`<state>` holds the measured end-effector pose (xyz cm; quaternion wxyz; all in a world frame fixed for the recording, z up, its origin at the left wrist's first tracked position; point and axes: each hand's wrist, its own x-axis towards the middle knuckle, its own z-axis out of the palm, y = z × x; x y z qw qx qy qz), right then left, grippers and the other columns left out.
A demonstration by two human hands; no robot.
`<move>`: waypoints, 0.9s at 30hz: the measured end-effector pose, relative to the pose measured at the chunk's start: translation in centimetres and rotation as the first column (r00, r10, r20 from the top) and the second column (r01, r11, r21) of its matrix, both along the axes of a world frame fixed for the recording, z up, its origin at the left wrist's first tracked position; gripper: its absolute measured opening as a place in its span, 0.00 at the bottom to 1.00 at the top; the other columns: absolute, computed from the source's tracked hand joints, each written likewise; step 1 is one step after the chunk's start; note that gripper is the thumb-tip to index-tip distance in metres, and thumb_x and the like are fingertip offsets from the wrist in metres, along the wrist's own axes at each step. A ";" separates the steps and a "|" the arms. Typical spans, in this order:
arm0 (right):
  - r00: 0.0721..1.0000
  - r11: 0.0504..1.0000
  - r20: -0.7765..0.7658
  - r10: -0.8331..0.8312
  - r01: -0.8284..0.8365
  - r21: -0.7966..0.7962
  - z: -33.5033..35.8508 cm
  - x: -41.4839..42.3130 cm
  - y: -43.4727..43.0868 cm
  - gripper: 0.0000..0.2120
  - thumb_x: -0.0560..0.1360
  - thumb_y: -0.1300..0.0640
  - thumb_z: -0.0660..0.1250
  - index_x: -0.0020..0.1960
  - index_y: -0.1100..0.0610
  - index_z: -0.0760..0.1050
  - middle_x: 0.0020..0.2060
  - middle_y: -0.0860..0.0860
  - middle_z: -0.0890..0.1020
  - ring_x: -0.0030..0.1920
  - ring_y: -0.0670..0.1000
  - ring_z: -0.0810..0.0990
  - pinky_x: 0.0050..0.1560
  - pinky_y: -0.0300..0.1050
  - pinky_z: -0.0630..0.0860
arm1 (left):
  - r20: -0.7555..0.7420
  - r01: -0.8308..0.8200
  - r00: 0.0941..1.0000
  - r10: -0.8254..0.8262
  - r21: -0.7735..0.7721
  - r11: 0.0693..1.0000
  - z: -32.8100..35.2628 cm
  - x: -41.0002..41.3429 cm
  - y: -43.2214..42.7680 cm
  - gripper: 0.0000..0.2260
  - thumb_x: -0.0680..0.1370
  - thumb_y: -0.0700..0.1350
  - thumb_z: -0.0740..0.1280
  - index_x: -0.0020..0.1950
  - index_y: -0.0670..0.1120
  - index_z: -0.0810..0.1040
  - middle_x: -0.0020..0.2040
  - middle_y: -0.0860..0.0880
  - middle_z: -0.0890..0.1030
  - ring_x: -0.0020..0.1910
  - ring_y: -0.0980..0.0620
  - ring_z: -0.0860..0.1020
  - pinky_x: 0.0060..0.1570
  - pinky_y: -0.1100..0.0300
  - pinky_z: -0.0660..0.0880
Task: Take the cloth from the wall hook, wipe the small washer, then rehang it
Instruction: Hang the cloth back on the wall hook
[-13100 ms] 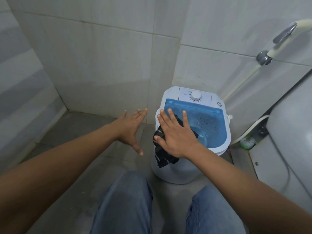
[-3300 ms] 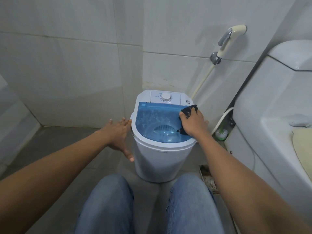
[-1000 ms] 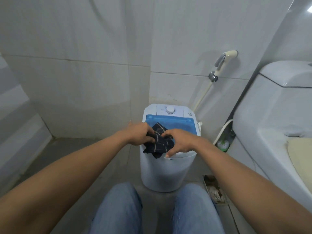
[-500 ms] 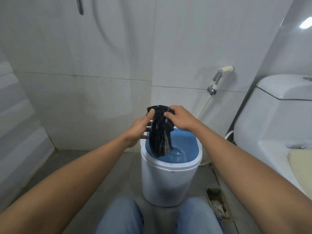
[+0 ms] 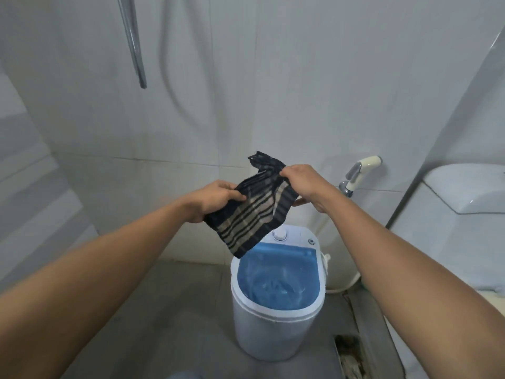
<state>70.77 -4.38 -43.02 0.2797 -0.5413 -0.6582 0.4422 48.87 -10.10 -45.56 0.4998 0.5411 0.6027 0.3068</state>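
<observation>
While pale grey wall tiles (image 5: 300, 77) fill most of the head view, a darker grey floor (image 5: 177, 310) runs along the bottom, and the two walls meet in a corner seam above the washer. The small washer (image 5: 276, 332) stands on that floor at about 6 o'clock from the middle of the view, a white tub with a translucent blue lid (image 5: 278, 277), shut, and a white dial (image 5: 279, 236) on the panel at its far edge. At 3 o'clock from the washer a white toilet tank (image 5: 464, 209) rises, and between the two a cream hand sprayer (image 5: 360, 170) hangs on the wall, its hose dropping toward the floor. At 11 o'clock, high on the wall, a chrome rod (image 5: 134, 47) hangs down, blurred; it may be a shower fitting, though the view is too soft to say.

Both bare arms reach forward. The cloth (image 5: 254, 214), dark with pale stripes, is held up in the air above the washer's far edge, clear of the lid. The left hand (image 5: 216, 199) is closed on the cloth's edge at 9 o'clock, fingers curled over the fabric. The right hand (image 5: 303, 183) pinches the edge at 1 o'clock, with a short corner sticking up past its fingers. Between the two grips the cloth is spread, and its free corner droops toward 6 o'clock, ending just above the blue lid.
</observation>
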 end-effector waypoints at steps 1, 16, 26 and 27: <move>1.000 1.000 0.004 -0.012 0.013 -0.029 1.0 0.0 -0.1 0.10 0.75 0.50 0.59 0.43 0.55 0.76 0.36 0.53 0.80 0.38 0.54 0.78 0.50 0.54 0.80 | -0.056 0.031 0.998 -0.030 0.002 1.000 1.9 -0.4 0.2 0.08 0.80 0.40 0.65 0.52 0.42 0.84 0.48 0.39 0.86 0.43 0.44 0.84 0.47 0.51 0.81; 0.919 0.914 0.160 0.360 -0.382 0.136 34.2 -6.6 -3.1 0.29 0.74 0.56 0.70 0.74 0.45 0.68 0.72 0.44 0.69 0.71 0.45 0.67 0.65 0.42 0.68 | -0.698 0.281 0.689 -0.197 0.007 0.960 42.5 -5.0 -1.9 0.05 0.79 0.53 0.68 0.44 0.56 0.83 0.42 0.55 0.84 0.42 0.55 0.81 0.46 0.57 0.77; 0.891 0.785 0.256 0.374 -0.452 0.425 53.0 -14.6 -5.2 0.10 0.75 0.53 0.71 0.56 0.50 0.79 0.52 0.47 0.83 0.55 0.50 0.81 0.54 0.49 0.78 | -0.825 0.210 0.557 0.096 0.252 0.945 61.9 -10.4 -8.2 0.07 0.81 0.50 0.66 0.47 0.50 0.81 0.40 0.53 0.77 0.41 0.52 0.75 0.38 0.61 0.68; 0.894 0.767 0.257 0.368 -0.448 0.460 54.2 -15.3 -5.4 0.09 0.75 0.53 0.71 0.55 0.49 0.79 0.50 0.47 0.84 0.53 0.51 0.82 0.53 0.49 0.79 | -0.825 0.195 0.547 0.144 0.293 0.936 62.8 -11.1 -8.8 0.07 0.82 0.49 0.66 0.50 0.49 0.82 0.41 0.52 0.77 0.42 0.50 0.75 0.38 0.59 0.68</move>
